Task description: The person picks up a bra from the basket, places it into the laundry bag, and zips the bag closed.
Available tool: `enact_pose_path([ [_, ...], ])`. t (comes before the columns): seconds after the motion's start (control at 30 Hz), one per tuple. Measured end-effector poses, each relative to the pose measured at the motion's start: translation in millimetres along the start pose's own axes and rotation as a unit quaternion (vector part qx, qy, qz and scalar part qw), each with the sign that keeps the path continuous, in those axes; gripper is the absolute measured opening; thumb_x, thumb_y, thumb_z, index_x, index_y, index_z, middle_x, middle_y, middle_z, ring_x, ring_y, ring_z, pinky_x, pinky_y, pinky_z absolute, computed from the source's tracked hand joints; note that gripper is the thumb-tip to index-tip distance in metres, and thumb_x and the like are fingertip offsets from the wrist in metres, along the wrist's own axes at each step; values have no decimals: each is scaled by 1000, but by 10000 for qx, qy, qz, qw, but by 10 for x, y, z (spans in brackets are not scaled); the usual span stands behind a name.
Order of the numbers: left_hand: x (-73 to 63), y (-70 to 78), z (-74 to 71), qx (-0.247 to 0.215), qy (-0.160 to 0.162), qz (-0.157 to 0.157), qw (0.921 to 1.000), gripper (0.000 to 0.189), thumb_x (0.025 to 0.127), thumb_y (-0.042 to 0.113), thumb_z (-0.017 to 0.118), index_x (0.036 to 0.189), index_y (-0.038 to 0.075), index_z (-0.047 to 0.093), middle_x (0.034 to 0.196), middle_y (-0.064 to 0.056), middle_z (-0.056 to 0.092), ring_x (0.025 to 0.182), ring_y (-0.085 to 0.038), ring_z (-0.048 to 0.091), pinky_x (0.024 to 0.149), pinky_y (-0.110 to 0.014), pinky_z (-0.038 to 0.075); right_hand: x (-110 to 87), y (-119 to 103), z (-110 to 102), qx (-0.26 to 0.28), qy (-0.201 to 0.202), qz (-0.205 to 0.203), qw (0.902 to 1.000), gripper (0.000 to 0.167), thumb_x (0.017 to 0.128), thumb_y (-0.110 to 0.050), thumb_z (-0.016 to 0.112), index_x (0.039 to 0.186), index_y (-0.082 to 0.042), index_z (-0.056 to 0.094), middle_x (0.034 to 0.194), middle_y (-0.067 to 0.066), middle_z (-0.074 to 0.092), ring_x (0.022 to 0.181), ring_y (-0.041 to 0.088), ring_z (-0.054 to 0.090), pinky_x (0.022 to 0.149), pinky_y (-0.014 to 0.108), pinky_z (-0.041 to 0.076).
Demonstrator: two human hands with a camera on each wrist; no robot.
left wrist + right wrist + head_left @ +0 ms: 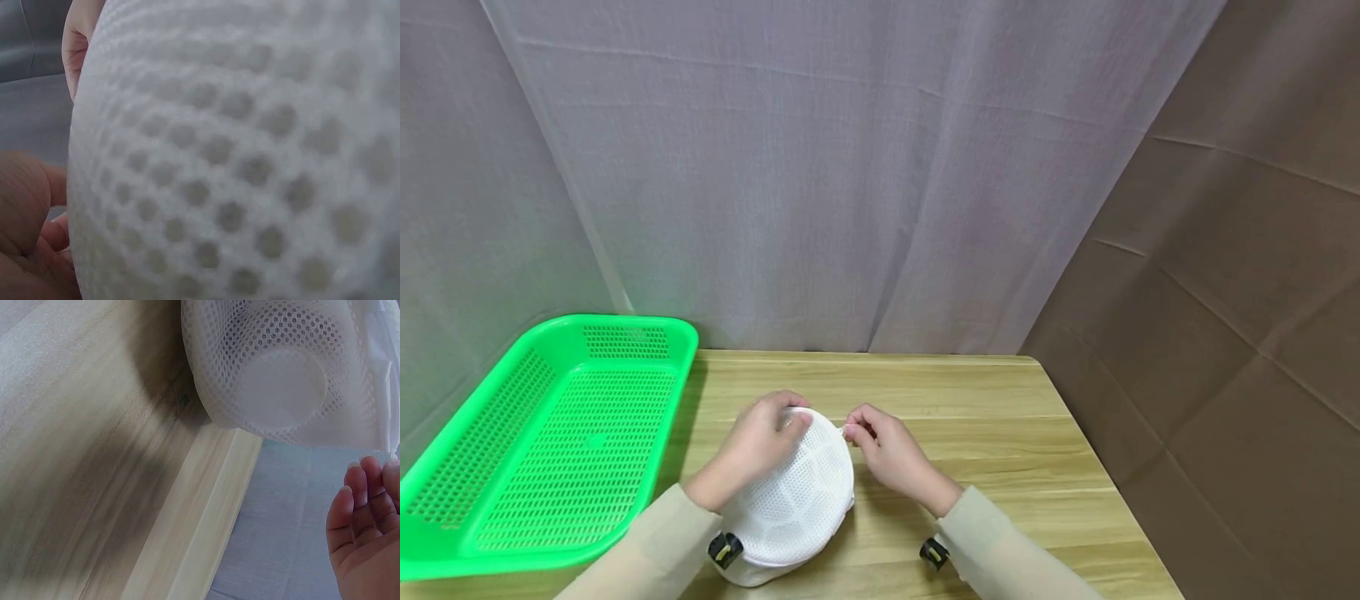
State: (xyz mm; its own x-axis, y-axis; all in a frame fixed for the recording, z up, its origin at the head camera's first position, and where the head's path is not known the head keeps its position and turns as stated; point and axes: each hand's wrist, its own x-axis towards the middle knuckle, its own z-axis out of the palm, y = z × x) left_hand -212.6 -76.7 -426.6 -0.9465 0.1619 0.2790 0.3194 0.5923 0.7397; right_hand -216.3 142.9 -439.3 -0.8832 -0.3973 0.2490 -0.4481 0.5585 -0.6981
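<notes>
A white mesh laundry bag [801, 500], drum-shaped with a round top, stands tilted on the table in front of me. My left hand [766, 435] holds its far left rim, thumb over the mesh and fingers behind. At the right of the rim, my right hand [891, 450] pinches a small tab at the zipper edge between thumb and forefinger. The right wrist view shows the white zipper strip [389, 381] just above the fingertips and a round pale patch [281, 387] on the bag. Mesh [219, 156] fills most of the left wrist view.
A large green plastic basket [688, 367] with slotted sides is on the left. The wooden table [985, 417] ends at a grey curtain [820, 208] behind and a brown cloth wall [1225, 333] on the right.
</notes>
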Motion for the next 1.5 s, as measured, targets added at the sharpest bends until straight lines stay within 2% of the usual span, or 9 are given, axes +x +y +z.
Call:
enact_pose_path([
  [0.17,-18,44,49,366,-100,447,9983,19,89,15,69,107,9,69,111,-7,67,111,-31,57,93,-49,36,-1,2,8,3,8,-46,10000,6,99,-20,56,94,-18,59,84,-4,62,78,11,59,68,27,50],
  [0.33,-38,65,82,537,-154,687,9961,10,88,9,68,98,11,69,105,-3,68,104,-27,59,85,-45,37,2,5,31,34,29,-61,10000,6,98,-18,56,94,-17,59,83,-9,60,78,8,58,68,27,51],
  [0.47,-43,54,96,549,-56,564,9969,7,88,7,68,94,12,68,101,-2,68,101,-25,60,85,-44,37,-2,10,49,82,-6,-33,10000,6,98,-17,56,93,-17,60,83,-9,60,78,9,58,68,27,51],
  [0.77,-43,34,79,454,50,235,9987,6,91,9,65,95,11,68,96,-3,68,98,-24,61,90,-47,38,1,0,57,82,-42,-4,10000,7,99,-19,55,94,-17,60,84,-7,61,78,8,58,69,27,51],
  [1.0,-30,-21,24,253,139,-45,9996,6,92,9,63,96,10,68,89,-3,66,82,-20,59,79,-44,47,-17,1,56,-11,-75,58,10000,9,100,-21,54,93,-19,59,84,-7,61,78,8,58,68,27,50],
  [1.13,-21,-47,27,229,119,-90,9996,7,92,10,62,96,9,68,92,-5,67,87,-22,60,82,-45,47,-21,12,64,-20,-69,7,10000,10,100,-23,54,93,-19,59,84,-7,61,78,8,58,68,27,50],
  [1.2,-24,-39,27,283,94,-32,9996,8,92,9,62,97,9,68,95,-6,67,92,-25,61,85,-46,46,-19,19,69,-16,-42,-35,10000,9,100,-23,54,93,-19,59,84,-5,62,77,8,57,67,27,50],
  [1.37,-27,21,38,488,-155,447,9977,14,91,10,64,103,9,69,108,-8,68,109,-32,58,94,-50,37,-6,31,73,-33,42,-123,9999,7,99,-21,55,94,-18,60,83,-5,61,75,8,56,66,26,50],
  [1.5,-24,45,69,611,-297,672,9954,11,90,11,66,100,10,69,108,-6,68,108,-30,57,92,-49,34,4,29,74,-20,52,-151,9999,7,99,-19,56,94,-17,60,82,-6,60,75,8,57,66,26,50],
])
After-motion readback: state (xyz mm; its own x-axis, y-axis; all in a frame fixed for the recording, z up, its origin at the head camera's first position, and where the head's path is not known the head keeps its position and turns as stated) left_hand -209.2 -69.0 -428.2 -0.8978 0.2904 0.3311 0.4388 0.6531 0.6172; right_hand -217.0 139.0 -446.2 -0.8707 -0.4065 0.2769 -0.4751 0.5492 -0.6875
